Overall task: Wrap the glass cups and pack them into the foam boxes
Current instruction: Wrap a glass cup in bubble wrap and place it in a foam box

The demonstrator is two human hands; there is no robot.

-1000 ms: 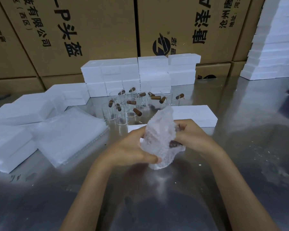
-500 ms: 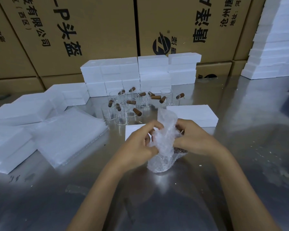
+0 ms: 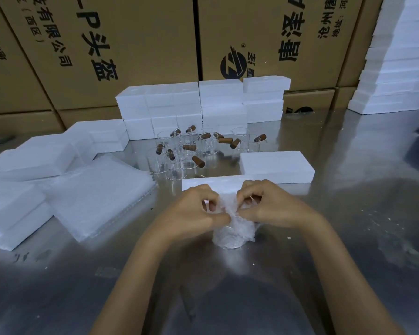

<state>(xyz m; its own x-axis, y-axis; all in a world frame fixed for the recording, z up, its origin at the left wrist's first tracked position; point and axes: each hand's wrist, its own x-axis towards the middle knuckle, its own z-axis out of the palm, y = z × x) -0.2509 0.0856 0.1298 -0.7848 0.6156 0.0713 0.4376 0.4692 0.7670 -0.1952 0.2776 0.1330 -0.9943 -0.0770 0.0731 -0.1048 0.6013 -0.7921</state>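
Observation:
A glass cup wrapped in bubble wrap (image 3: 232, 234) stands upright on the steel table in front of me. My left hand (image 3: 194, 211) and my right hand (image 3: 267, 206) both pinch the loose top of the wrap, pressed down over the cup's mouth. Just behind my hands lies a foam box (image 3: 203, 183), partly hidden by them, and a second foam box (image 3: 276, 165) lies behind it to the right. Further back stands a cluster of bare glass cups (image 3: 191, 153) with brown wooden handles.
A stack of bubble-wrap sheets (image 3: 94, 197) lies at the left, beside foam boxes (image 3: 22, 163). More foam boxes (image 3: 203, 105) are stacked at the back against cardboard cartons (image 3: 131, 44). A tall foam pile (image 3: 397, 68) rises at the far right.
The tall upright end of the bubble wrap has been folded down onto the cup. Both hands moved together over the cup's top.

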